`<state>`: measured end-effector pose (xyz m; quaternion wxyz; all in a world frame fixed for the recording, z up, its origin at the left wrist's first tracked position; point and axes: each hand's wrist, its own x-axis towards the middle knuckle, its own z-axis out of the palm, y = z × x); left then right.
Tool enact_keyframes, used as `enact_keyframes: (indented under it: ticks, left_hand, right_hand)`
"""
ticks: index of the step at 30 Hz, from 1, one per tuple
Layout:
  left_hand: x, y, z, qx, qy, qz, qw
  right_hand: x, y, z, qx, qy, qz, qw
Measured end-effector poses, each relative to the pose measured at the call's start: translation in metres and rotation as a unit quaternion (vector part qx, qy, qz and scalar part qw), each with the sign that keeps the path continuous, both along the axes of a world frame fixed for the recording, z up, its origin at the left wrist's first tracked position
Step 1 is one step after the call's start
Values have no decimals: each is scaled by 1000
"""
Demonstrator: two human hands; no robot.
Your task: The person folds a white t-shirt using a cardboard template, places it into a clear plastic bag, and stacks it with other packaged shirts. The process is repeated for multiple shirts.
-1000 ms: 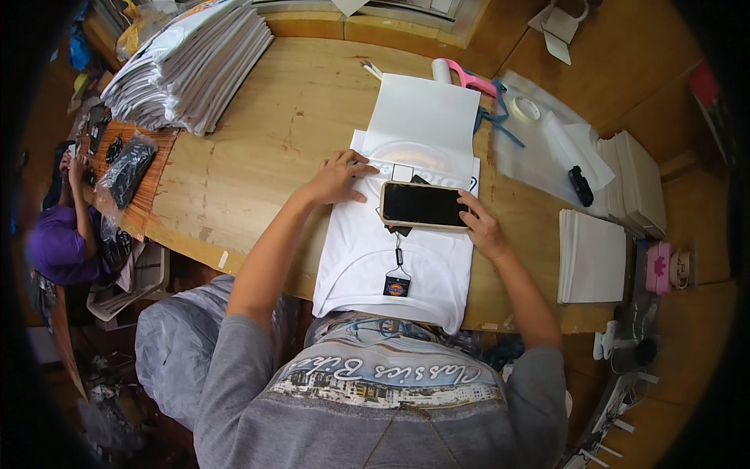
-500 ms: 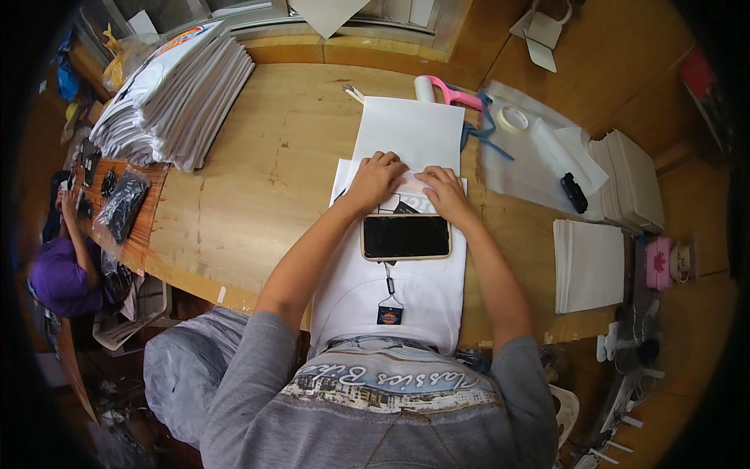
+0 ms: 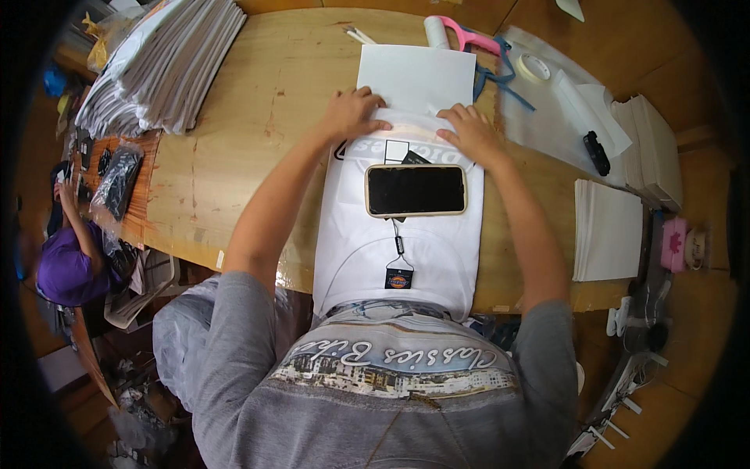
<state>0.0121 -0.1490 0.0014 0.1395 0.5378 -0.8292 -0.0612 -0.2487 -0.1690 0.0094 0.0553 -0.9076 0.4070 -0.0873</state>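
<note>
A folded white T-shirt [image 3: 344,227] lies in front of me, its neckline toward my body. My left hand [image 3: 355,113] and my right hand [image 3: 473,134] hold its far edge at the two corners, thumbs inward and fingers curled over. Between them the edge looks rolled and somewhat see-through; I cannot tell whether plastic covers it. Grey lettering shows just below. A phone [image 3: 416,190] with a dark screen and pale case rests on the shirt. Below it a black hang tag [image 3: 399,278] lies on a cord. A white sheet [image 3: 418,72] reaches under the far edge.
Stacked white garments [image 3: 168,74] stand far left. A pink-handled tool [image 3: 469,37], blue strips, a tape roll [image 3: 533,68] and a black object [image 3: 596,152] lie far right. White sheets [image 3: 608,230] are piled at right. A person in purple [image 3: 74,266] works at left.
Both hands have moved apart, out to the corners of the shirt's far edge, exposing more lettering. My view has tipped downward, so the table sits higher in the picture.
</note>
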Motion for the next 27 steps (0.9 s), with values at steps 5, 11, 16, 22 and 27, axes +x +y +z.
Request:
enact_keyframes:
  ticks: [5,11,16,22,27]
  left_hand:
    - [30,-32,55,408,178,-165,880]
    - [91,14,-31,594,599,-169,510]
    - [82,37,-23,618,530,-4,580]
    - [43,100,4,572,583,44,575]
    - [35,132,21,576,563,205,556]
  right_hand:
    - [-29,-33,55,345,-35,56,936]
    - [-76,-12,2,674,-423,100,597]
    - [-91,23,-23,681,-506,60,525]
    - [-84,71,-19,729,-491,-74,471]
    - [-81,124,-4,653,-451,-239,559]
